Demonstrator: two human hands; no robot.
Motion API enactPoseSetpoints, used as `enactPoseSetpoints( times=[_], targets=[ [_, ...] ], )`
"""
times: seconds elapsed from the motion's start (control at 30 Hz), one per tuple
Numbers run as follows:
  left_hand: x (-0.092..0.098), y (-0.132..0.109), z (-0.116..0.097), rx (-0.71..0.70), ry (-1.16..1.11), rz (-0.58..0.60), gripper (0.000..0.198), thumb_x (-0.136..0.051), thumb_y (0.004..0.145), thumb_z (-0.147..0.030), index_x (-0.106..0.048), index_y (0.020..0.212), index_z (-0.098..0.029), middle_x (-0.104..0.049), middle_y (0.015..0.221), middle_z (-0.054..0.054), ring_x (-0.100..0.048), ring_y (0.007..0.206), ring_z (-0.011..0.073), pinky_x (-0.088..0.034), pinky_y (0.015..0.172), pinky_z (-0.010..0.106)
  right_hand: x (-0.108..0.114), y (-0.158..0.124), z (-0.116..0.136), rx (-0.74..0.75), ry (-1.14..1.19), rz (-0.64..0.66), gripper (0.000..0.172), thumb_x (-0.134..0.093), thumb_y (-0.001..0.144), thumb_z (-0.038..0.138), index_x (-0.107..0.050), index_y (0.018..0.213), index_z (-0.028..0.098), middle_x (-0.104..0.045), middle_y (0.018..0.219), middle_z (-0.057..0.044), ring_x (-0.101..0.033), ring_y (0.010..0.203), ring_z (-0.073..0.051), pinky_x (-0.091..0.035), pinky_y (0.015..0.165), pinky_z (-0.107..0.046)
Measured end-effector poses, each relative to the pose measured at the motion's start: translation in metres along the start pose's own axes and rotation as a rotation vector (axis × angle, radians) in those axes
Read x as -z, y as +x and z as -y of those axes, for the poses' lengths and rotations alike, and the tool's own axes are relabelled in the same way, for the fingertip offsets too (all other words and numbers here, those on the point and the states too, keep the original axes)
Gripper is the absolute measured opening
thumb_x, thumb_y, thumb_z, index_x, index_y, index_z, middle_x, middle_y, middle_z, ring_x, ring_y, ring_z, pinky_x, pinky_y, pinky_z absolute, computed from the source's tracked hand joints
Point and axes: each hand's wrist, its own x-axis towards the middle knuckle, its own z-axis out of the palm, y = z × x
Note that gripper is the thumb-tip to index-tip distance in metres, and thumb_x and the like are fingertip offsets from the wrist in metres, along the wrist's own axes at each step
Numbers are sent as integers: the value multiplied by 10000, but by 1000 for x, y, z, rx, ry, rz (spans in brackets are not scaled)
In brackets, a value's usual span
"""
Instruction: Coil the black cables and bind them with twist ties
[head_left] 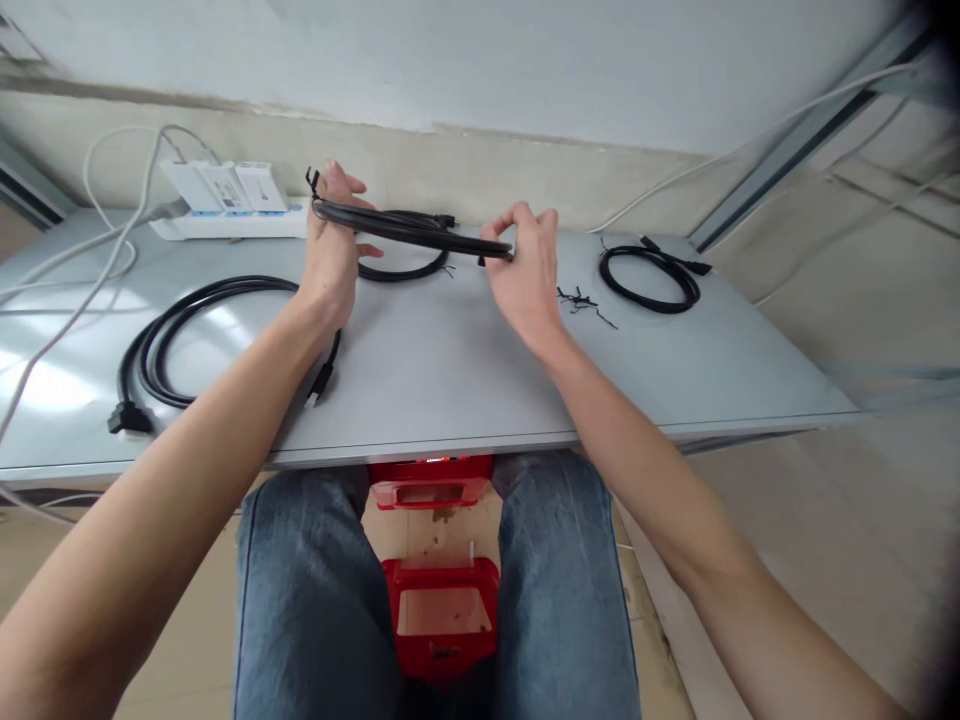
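Note:
A coiled black cable (420, 233) is held up above the grey table (450, 370), seen nearly edge-on. My left hand (334, 245) grips its left end, where a black twist tie sticks up. The right end is pinched between the fingers of my right hand (525, 255). Behind and below it, another black coil (405, 274) lies on the table, partly hidden. A larger loose black cable (154, 360) with a plug at each end rests at the left, partly under my left forearm. At the right sits a small tied coil (649, 303).
Several loose black twist ties (577, 298) lie right of centre. A white power strip (232, 225) with plugged-in adapters and white cords stands at the back left, by the wall. Red plastic stools (442, 660) show below the table edge, between the legs.

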Motion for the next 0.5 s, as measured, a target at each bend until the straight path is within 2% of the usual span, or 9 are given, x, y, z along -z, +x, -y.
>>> enactPoseSetpoints(
  times=[0.07,0.17,0.3,0.37,0.5],
  targets=[
    [-3,-7,-3,-78,-23,-35,780,-660,849,-1060,-503,1000,-311,-562,926,66,-625,1157,281,-463,807,395,4,3,-3,-78,57,63,296,-679,1193,589,-702,1232,297,-641,1198,-107,-684,1313,-352,-641,1143,-555],
    [-9,-16,-2,-123,-74,-35,756,-728,849,-1036,-573,1024,-317,-655,1025,82,-667,1163,288,-520,823,396,9,5,-4,-142,153,59,286,-783,1130,568,-696,1119,296,-655,964,-56,-737,1115,-301,-676,935,-427],
    [-11,-20,-3,-105,-136,10,615,-840,895,-899,-657,1004,-322,-750,1140,98,-735,1291,311,-626,870,386,9,3,6,-242,381,108,342,-853,1060,600,-694,1101,300,-694,833,-7,-762,817,-231,-584,626,-316],
    [-7,-19,-5,-83,-160,10,495,-899,921,-757,-695,1008,-314,-777,1153,94,-751,1337,309,-662,907,379,9,2,12,-289,503,150,349,-874,1032,582,-689,1144,307,-769,886,-9,-783,790,-219,-543,571,-291],
    [5,-14,-10,9,-250,-6,324,-950,921,-468,-733,1094,-302,-809,1112,68,-782,1345,300,-704,936,385,11,2,20,-334,669,175,280,-805,1041,505,-671,1197,315,-873,1077,-30,-854,989,-234,-593,654,-273]
  ],
)
